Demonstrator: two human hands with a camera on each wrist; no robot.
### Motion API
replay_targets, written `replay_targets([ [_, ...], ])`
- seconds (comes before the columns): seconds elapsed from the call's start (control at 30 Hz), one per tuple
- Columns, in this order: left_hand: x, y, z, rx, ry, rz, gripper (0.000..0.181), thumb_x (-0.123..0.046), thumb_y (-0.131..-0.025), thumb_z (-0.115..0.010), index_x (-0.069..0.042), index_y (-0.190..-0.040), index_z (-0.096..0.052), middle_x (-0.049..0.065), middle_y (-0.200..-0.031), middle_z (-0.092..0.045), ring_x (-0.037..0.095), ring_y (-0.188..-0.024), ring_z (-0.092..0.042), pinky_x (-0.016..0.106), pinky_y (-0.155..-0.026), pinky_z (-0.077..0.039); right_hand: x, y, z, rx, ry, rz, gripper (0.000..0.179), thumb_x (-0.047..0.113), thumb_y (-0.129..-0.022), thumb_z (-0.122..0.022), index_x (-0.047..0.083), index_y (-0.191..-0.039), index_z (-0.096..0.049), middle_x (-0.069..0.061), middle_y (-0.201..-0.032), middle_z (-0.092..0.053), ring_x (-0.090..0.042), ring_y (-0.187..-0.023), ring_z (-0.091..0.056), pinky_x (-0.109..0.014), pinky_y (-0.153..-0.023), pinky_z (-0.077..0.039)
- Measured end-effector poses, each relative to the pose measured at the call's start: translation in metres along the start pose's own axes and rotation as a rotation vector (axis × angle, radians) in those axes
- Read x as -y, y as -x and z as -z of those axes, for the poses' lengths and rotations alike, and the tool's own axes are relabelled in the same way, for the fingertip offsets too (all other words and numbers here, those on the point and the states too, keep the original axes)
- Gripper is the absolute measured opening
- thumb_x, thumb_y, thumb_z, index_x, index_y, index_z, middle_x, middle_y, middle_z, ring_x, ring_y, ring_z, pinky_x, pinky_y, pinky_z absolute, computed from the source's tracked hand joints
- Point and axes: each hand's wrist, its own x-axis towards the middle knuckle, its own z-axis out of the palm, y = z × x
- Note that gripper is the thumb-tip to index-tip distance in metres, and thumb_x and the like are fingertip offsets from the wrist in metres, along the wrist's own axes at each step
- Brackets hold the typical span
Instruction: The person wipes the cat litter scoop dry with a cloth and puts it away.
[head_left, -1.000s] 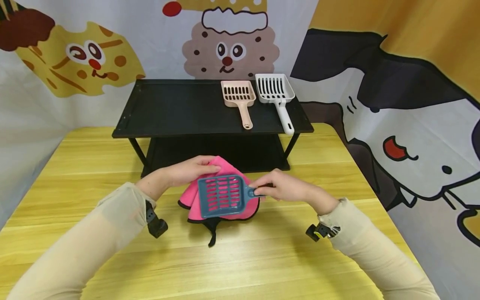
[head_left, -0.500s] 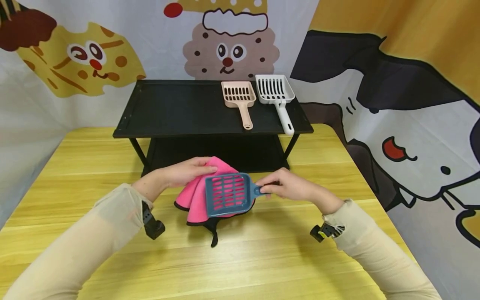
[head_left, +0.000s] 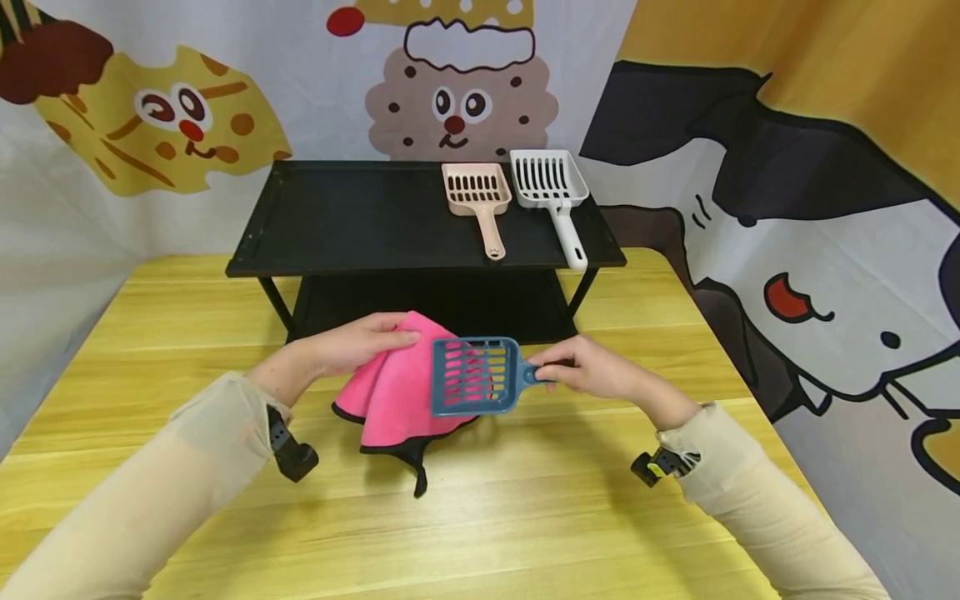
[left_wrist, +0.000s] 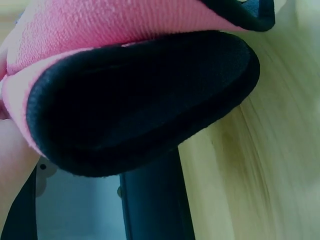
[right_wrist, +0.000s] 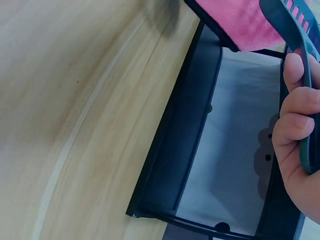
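Note:
A blue slotted litter scoop [head_left: 474, 407] is held over the wooden table, its handle gripped by my right hand [head_left: 588, 367]. In the right wrist view, the fingers [right_wrist: 300, 102] curl round that handle. My left hand [head_left: 356, 343] pinches the top of a pink cloth [head_left: 397, 400] with black edging and a black hanging loop. The cloth hangs in folds partly behind the scoop, and pink shows through several of its slots. In the left wrist view, the cloth's dark underside [left_wrist: 145, 100] faces the camera and only part of the hand shows.
Behind the hands stands a black two-tier rack [head_left: 360, 221] on the wooden table [head_left: 525, 517]. A beige slotted scoop [head_left: 487, 221] and a white slotted scoop [head_left: 562, 218] lie on its top tier at the right. A printed curtain [head_left: 300, 83] hangs behind.
My right hand has drawn the scoop to the right, while my left hand has shifted left with the cloth. Less of the cloth now lies behind the scoop.

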Motion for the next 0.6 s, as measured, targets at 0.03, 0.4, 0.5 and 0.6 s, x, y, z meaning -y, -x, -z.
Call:
replay_targets([
  [0.03,0.0,0.002,0.002,-0.003,-0.008,-0.003,0.038,-0.028,-0.098,-0.046,-0.006,-0.13,-0.045,0.005,-0.105,-0.062,0.017,-0.088,-0.066,0.032,-0.08,-0.054,0.0,0.001,0.0,-0.003,-0.004,-0.014,0.021,0.013,-0.093,-0.056,0.002,-0.106,-0.067,0.002,-0.068,-0.055,-0.004,-0.043,-0.033,-0.019,-0.042,-0.029],
  [0.4,0.005,0.034,0.029,-0.108,-0.028,-0.003,0.028,-0.028,-0.098,-0.046,-0.009,-0.119,-0.048,0.0,-0.095,-0.063,0.014,-0.083,-0.066,0.029,-0.077,-0.054,-0.003,0.002,0.0,-0.095,-0.049,-0.13,0.017,0.016,-0.093,-0.057,0.0,-0.086,-0.058,0.0,-0.063,-0.058,-0.009,-0.04,-0.039,-0.021,-0.039,-0.034],
  [0.5,0.007,0.042,0.034,-0.126,-0.025,-0.008,0.026,-0.028,-0.098,-0.046,-0.011,-0.117,-0.049,-0.002,-0.094,-0.064,0.014,-0.083,-0.066,0.028,-0.076,-0.055,-0.001,-0.001,0.001,-0.13,-0.1,-0.155,0.019,0.018,-0.093,-0.058,0.001,-0.084,-0.056,-0.001,-0.062,-0.058,-0.01,-0.038,-0.04,-0.021,-0.038,-0.033],
  [0.6,0.008,0.048,0.039,-0.148,-0.033,-0.013,0.024,-0.028,-0.098,-0.046,-0.012,-0.116,-0.05,-0.003,-0.092,-0.064,0.013,-0.081,-0.066,0.027,-0.074,-0.054,0.005,-0.006,0.003,-0.159,-0.166,-0.167,0.02,0.018,-0.092,-0.059,-0.001,-0.085,-0.056,-0.003,-0.061,-0.057,-0.009,-0.038,-0.04,-0.021,-0.038,-0.033],
])
